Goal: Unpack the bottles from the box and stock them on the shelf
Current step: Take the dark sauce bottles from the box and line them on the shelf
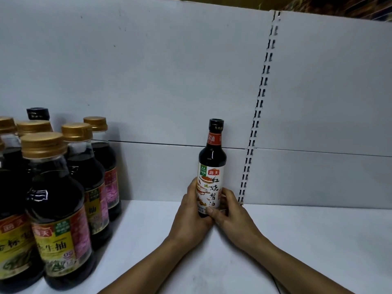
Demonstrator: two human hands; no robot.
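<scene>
A dark soy sauce bottle (212,166) with a black cap and a white and red label stands upright on the white shelf (307,234), close to the back panel. My left hand (192,211) grips its lower left side, fingers curled round the label. My right hand (230,211) holds its lower right side, thumb across the front near the base. Both forearms reach in from the bottom edge. The box is out of view.
Several larger dark bottles with gold caps (57,209) stand grouped at the left of the shelf, one black-capped bottle (38,113) behind them. A slotted upright (257,107) runs down the grey back panel right of the held bottle. Bare shelf lies to the right.
</scene>
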